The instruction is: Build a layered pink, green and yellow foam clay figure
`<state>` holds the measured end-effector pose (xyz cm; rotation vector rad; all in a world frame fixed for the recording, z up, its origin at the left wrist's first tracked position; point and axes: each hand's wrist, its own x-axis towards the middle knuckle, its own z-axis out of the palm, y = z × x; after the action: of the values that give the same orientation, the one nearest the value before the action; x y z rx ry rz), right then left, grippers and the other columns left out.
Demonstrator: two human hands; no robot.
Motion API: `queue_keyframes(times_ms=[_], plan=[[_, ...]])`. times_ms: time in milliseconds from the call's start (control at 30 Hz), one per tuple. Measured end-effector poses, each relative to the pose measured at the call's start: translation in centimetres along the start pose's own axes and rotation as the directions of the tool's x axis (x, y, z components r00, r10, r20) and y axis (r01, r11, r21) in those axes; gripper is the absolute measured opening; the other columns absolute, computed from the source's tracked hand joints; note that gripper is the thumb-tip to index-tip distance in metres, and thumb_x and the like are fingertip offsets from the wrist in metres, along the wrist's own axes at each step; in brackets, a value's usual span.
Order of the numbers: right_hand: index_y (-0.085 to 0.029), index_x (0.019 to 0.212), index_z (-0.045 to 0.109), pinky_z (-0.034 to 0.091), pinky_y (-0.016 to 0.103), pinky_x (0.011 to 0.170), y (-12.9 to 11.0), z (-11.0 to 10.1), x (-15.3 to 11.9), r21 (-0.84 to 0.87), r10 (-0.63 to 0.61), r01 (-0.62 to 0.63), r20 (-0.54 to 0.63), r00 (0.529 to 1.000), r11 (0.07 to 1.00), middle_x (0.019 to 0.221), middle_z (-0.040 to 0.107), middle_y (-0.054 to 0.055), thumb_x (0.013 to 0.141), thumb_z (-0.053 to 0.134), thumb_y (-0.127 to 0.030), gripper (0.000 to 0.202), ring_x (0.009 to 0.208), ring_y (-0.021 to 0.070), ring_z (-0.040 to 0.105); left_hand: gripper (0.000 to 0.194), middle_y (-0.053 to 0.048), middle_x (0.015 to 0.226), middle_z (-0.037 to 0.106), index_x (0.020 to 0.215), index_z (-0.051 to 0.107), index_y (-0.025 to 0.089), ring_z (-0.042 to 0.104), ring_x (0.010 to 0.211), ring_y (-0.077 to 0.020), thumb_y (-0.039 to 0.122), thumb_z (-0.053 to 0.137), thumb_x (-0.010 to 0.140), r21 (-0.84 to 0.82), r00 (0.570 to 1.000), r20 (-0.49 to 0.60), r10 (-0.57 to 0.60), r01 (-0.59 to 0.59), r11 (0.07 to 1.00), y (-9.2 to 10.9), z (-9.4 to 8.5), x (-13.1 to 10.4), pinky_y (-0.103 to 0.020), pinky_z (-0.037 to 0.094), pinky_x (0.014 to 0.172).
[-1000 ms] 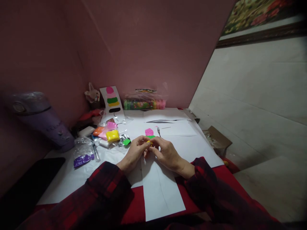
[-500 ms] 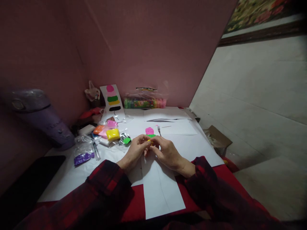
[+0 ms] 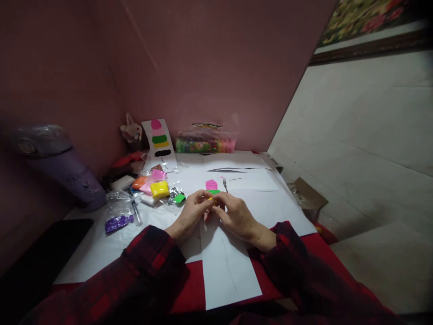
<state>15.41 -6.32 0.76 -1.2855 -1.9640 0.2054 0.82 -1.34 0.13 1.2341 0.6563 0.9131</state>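
Between left hand (image 3: 192, 210) and right hand (image 3: 237, 217), yellow clay (image 3: 211, 201) is pinched, seemingly unfinished; bumpy pink patch (image 3: 211, 185) and green patch (image 3: 214, 192) are laid.

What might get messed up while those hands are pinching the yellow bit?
The left hand and right hand pinch the yellow piece together, so a hard squeeze might squash it. The green patch shows just beyond them, so a bump could smudge it. The long paper strip reaches over the red cloth near the right sleeve, which might catch it and drag it.
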Motion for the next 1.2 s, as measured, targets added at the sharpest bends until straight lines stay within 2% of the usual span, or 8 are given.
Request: queue_keyframes(times_ms=[167,367,567,767,900,1000,1100,1200], plan=[[-0.019,0.096,0.059,0.048,0.031,0.068,0.0,0.1,0.0,0.039,-0.01,0.011,-0.039,0.999,0.999,0.085,0.064,0.003,0.085,0.058,-0.011,0.014,0.075,0.0175,0.059,0.028,0.003,0.054,0.054,0.078,0.06,0.013,0.046,0.042,-0.0075,0.035,0.074,0.068,0.01,0.999,-0.032,-0.008,0.008,1.0,0.2,0.1,-0.1,-0.02,0.035,0.041],[-0.018,0.094,0.061,0.047,0.027,0.062,0.0,0.2,0.1,0.106,0.009,0.002,-0.106,0.994,0.994,0.082,0.064,0.003,0.085,0.057,-0.009,0.014,0.071,0.0159,0.059,0.032,0.002,0.061,0.057,0.082,0.062,0.012,0.049,0.046,-0.0065,0.036,0.075,0.068,-0.044,0.999,-0.042,-0.018,0.017,0.999,0.2,0.1,0.0,-0.019,0.037,0.044],[-0.018,0.088,0.061,0.045,0.025,0.059,0.1,0.4,0.1,0.148,0.027,-0.007,-0.135,0.991,0.989,0.077,0.063,0.002,0.085,0.057,-0.012,0.007,0.067,0.014,0.058,0.029,0.001,0.051,0.056,0.073,0.058,0.012,0.049,0.043,-0.0072,0.035,0.075,0.069,-0.075,0.999,-0.025,-0.032,0.03,0.997,0.1,0.0,0.0,-0.018,0.037,0.043],[-0.017,0.077,0.06,0.043,0.024,0.055,0.0,0.3,0.3,0.241,0.122,-0.079,-0.168,0.978,0.967,0.068,0.061,-0.001,0.084,0.06,-0.02,0.008,0.057,0.0115,0.054,0.031,-0.001,0.054,0.061,0.075,0.059,0.011,0.054,0.044,-0.0089,0.034,0.078,0.064,-0.163,0.997,0.015,-0.078,0.079,0.983,0.2,0.1,0.0,-0.019,0.042,0.043],[-0.018,0.073,0.057,0.041,0.023,0.049,0.6,0.6,0.4,0.407,0.274,-0.162,-0.234,0.933,0.899,0.06,0.055,-0.004,0.081,0.062,-0.022,0.01,0.051,0.0101,0.05,0.036,-0.004,0.065,0.067,0.078,0.06,0.011,0.054,0.045,-0.0084,0.036,0.08,0.062,-0.173,0.994,-0.098,-0.038,0.021,0.985,0.2,0.1,0.1,-0.019,0.043,0.041],[-0.018,0.076,0.057,0.039,0.022,0.043,1.2,0.7,0.6,0.519,0.379,-0.213,-0.237,0.894,0.828,0.057,0.051,-0.005,0.082,0.062,-0.026,0.011,0.046,0.0094,0.047,0.037,-0.004,0.066,0.067,0.081,0.062,0.011,0.054,0.045,-0.008,0.037,0.08,0.063,-0.162,0.982,-0.187,-0.004,-0.027,0.986,0.2,-0.2,0.2,-0.018,0.042,0.04],[-0.017,0.08,0.061,0.04,0.022,0.044,1.3,0.7,0.7,0.521,0.376,-0.221,-0.214,0.902,0.825,0.064,0.057,-0.002,0.083,0.064,-0.03,0.014,0.05,0.0102,0.05,0.037,-0.004,0.066,0.066,0.083,0.065,0.01,0.053,0.045,-0.0073,0.037,0.08,0.063,-0.134,0.981,-0.194,0.004,-0.031,0.99,0.2,-0.4,0.2,-0.017,0.04,0.04],[-0.017,0.083,0.064,0.043,0.022,0.047,1.0,0.6,0.6,0.485,0.328,-0.205,-0.182,0.927,0.85,0.067,0.059,-0.001,0.086,0.062,-0.032,0.015,0.054,0.011,0.053,0.037,-0.002,0.065,0.064,0.086,0.067,0.01,0.051,0.045,-0.0061,0.037,0.079,0.064,-0.112,0.992,-0.123,-0.003,-0.011,0.994,0.2,-0.3,0.2,-0.018,0.04,0.041]])
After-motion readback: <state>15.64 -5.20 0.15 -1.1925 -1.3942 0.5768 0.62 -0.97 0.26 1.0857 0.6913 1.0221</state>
